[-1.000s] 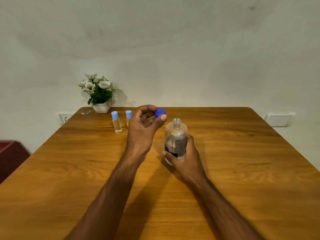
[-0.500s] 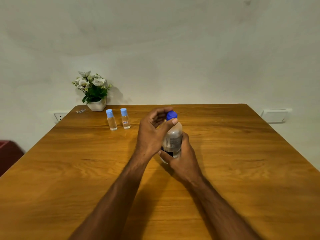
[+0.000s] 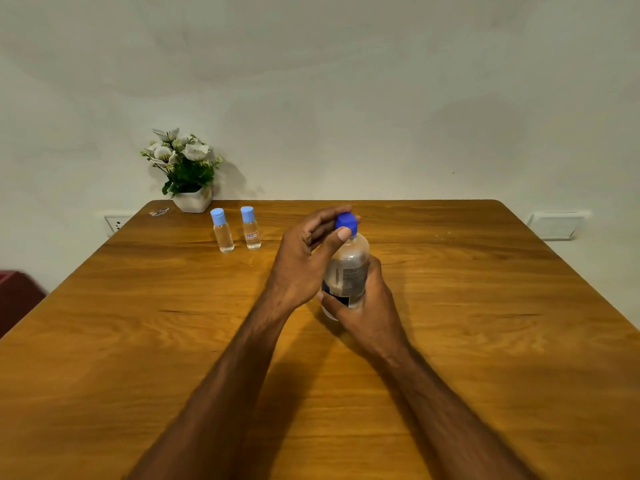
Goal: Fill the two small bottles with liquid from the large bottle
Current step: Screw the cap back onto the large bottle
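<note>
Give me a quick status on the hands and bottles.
Left hand pinching blue cap on large bottle. Right hand gripping it. Small bottles capped. Nothing blocking.

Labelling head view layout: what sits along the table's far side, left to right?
Flower pot → unlabelled small bottle → small bottle with red label → left hand gripping the blue cap on the large bottle.

Wooden table (image 3: 485, 341), pale wall (image 3: 346, 98), flowerpot (image 3: 193, 201)

- Two bare forearms reach in from the bottom edge.
- No sleeves show on either.
- Left hand (image 3: 300, 265) and right hand (image 3: 367, 306) are bare.
</note>
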